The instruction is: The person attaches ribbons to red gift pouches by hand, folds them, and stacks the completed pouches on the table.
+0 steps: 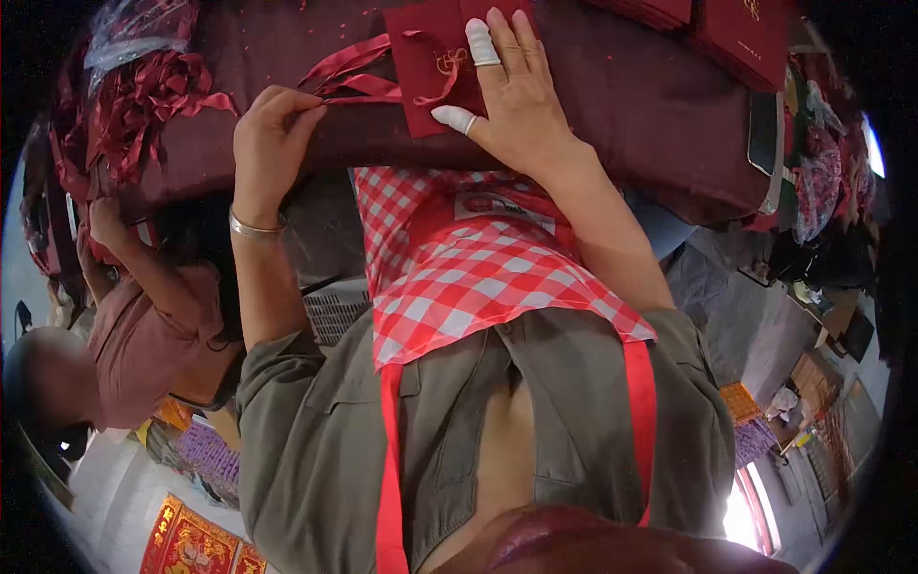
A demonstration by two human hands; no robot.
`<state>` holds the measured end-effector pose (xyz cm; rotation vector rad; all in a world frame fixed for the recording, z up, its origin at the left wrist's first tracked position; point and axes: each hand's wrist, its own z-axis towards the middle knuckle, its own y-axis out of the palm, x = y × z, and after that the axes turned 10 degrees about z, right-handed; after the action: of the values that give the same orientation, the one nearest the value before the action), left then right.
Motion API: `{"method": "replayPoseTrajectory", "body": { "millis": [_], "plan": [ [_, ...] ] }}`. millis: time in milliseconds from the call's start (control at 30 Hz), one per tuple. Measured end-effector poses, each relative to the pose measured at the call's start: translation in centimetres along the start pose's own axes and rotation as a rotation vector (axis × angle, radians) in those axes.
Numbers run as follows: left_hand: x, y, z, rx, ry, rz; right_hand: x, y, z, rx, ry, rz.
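Note:
A dark red paper bag or folder with a gold emblem (419, 81) lies on the cloth-covered table. My right hand (521, 110) rests flat across it, fingers stretched out, with white covers on the thumb and one finger. Dark red ribbon (359, 62) runs leftward from the folder, and a short loop of it crosses the front near the emblem. At the ribbon's left end, my left hand (268, 143) pinches a strand between thumb and forefinger. A bangle circles that wrist.
Stacked red folders (744, 43) stand at the table's far right, above a phone-like dark object (763, 134). A heap of red ribbons (153, 100) with clear plastic lies at far left. Below it, another person (158, 330) works at the table (660, 143).

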<state>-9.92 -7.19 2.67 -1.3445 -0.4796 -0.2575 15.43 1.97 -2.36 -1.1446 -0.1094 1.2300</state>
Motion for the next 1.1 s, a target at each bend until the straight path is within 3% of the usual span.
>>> {"method": "replayPoseTrajectory", "body": {
  "millis": [133,200,300,533,600,733,833,900,1100],
  "plan": [
    [-0.8,-0.2,0.1,-0.012,0.062,-0.01,0.1,0.0,0.0,0.0,0.0,0.009],
    [-0.2,0.3,0.4,-0.055,-0.087,-0.211,0.2,-0.2,0.0,-0.003,-0.004,0.013],
    [-2.2,0.9,1.1,-0.082,-0.123,-0.264,0.2,-0.2,0.0,-0.011,-0.007,0.016],
    [-2.2,1.7,2.0,0.037,-0.028,-0.1,0.0,0.0,0.0,-0.041,0.011,0.002],
    [-2.4,1.8,2.6,0.015,0.124,0.037,-0.1,0.0,0.1,-0.049,0.012,-0.009],
    [-0.6,0.7,2.7,0.076,0.116,0.042,0.0,0.0,0.1,-0.04,-0.006,0.002],
    [0.3,0.0,2.4,-0.022,-0.029,-0.046,-0.1,0.0,0.0,-0.043,-0.003,0.007],
    [-0.9,0.5,2.2,-0.029,0.243,-0.063,0.0,-0.1,-0.2,-0.042,-0.006,0.009],
    [-0.3,0.7,1.7,-0.062,0.289,0.051,0.0,-0.2,-0.1,-0.044,-0.013,0.015]
  ]
}}
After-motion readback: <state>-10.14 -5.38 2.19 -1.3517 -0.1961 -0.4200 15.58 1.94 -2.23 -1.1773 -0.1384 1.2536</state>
